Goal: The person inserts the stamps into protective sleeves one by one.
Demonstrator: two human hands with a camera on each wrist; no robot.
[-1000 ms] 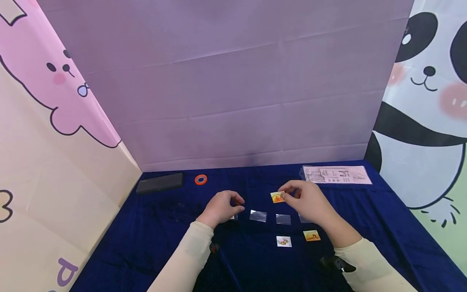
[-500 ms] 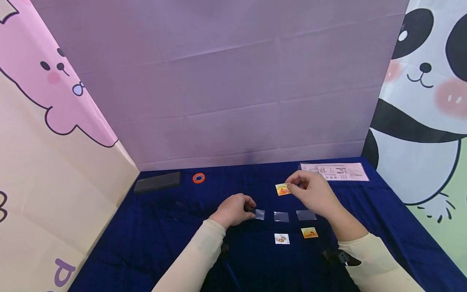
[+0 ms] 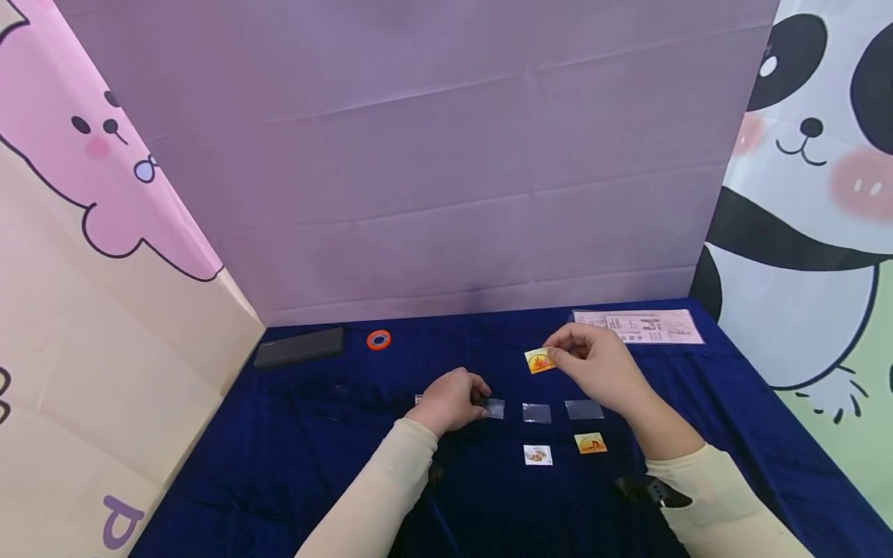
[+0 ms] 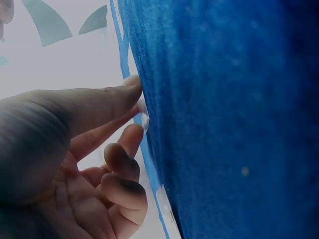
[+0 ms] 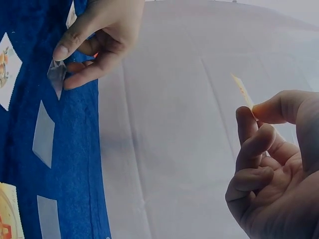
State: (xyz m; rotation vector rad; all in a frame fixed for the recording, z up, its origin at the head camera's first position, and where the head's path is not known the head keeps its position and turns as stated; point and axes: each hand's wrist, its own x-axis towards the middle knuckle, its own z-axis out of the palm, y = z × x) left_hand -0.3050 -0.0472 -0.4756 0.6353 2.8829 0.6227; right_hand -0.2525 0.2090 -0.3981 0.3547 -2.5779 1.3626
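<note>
My right hand (image 3: 593,368) pinches a small yellow-orange stamp (image 3: 537,360) between thumb and fingers, raised above the cloth; its edge shows in the right wrist view. My left hand (image 3: 449,399) is low at the table, thumb and fingertips pinching the near end of a small clear plastic sleeve (image 5: 57,77), which looks bent there. Two more clear sleeves, a middle one (image 3: 536,413) and a right one (image 3: 584,410), lie flat in the same row. In front of them lie a white stamp (image 3: 538,455) with a picture and another yellow stamp (image 3: 591,443).
Dark blue cloth (image 3: 314,449) covers the table. At the back are a dark flat case (image 3: 300,348), an orange ring-shaped roll (image 3: 379,339) and a pink printed slip (image 3: 652,327) in a clear cover. Part of a pale item (image 3: 418,399) shows behind my left hand. Fabric walls enclose three sides.
My left hand has moved right onto the sleeve and now pinches it. The right hand, still holding the stamp, has shifted slightly right and away, uncovering the right sleeve.
</note>
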